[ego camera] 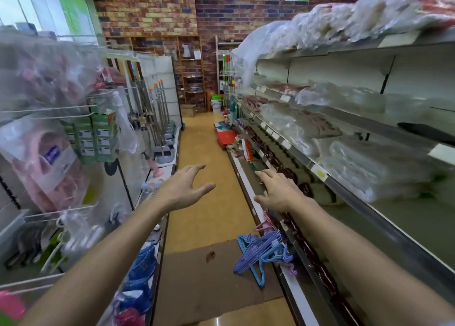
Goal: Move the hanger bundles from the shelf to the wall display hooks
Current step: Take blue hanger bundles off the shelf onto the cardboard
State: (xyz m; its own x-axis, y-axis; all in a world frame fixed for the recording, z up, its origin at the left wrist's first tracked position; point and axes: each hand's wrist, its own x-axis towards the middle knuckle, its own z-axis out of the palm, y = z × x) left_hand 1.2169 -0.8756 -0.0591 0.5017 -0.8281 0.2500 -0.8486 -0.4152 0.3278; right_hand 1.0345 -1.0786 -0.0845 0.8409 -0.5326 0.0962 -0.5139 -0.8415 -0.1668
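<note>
Head view, looking down a shop aisle. Both arms are stretched forward and neither grip has anything in it. The left hand [183, 189] hangs over the middle of the aisle, fingers spread and loosely curved. The right hand [278, 191] reaches toward the long grey metal shelf [349, 195] on the right, fingers extended, released, just above its lower edge.

The task's goods sit low and near: a tangled bundle of blue and purple wire hangers [264, 253], hanging off the shelf's lower tier, over a flat brown cardboard sheet [206, 284] on the floor.

My read: the next pick calls for dropping both hands down to that bundle. Better to gather the hooks together in one grip and steady the bodies with the other, or the tangle will likely snag. White wire display hooks [61, 213] jut from the left wall.
</note>
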